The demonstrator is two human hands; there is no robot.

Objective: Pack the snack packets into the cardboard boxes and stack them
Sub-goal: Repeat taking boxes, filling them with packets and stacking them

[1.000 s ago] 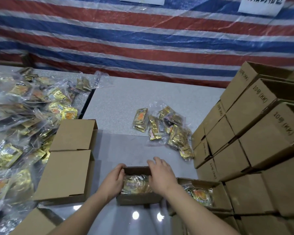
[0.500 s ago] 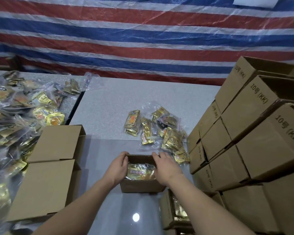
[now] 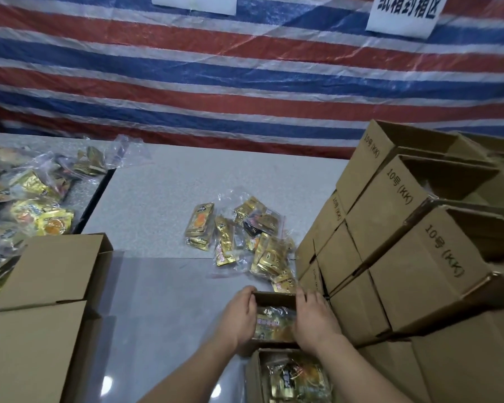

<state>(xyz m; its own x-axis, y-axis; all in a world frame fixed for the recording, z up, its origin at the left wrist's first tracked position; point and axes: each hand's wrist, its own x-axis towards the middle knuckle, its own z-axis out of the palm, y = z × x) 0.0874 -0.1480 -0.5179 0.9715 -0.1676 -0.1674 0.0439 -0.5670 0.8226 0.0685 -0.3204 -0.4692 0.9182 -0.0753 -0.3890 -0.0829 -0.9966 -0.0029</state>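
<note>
— Holding the open box (image 3: 275,298) from both sides, are they?
— Yes. The left hand (image 3: 239,318) grips its left wall, fingers (image 3: 246,295) curled over the far corner. The right hand (image 3: 314,321) lies against the right wall, fingers (image 3: 309,298) close together and reaching to the far rim.
— Where does the box sit?
— On the grey surface (image 3: 163,301), low in the middle, just beside the stack (image 3: 390,257) of brown boxes on the right. A packet (image 3: 274,327) lies inside it, between the hands.
— And nearer the person?
— A second box (image 3: 255,379), also open, touching the near side of the first, with gold packets (image 3: 297,379) in it.
— Any loose snacks?
— A small heap (image 3: 245,237) in clear plastic lies just beyond the held box, close to the stack. A far bigger pile (image 3: 26,199) covers the left end of the surface.
— What about the left side?
— Two closed boxes (image 3: 56,269), one behind the other, near the big pile.
— Behind it all?
— A tarp (image 3: 216,82) in red, white and blue stripes, with two white signs (image 3: 405,13) on it. The stacked boxes at top right stand open; their insides are too dark to read.
</note>
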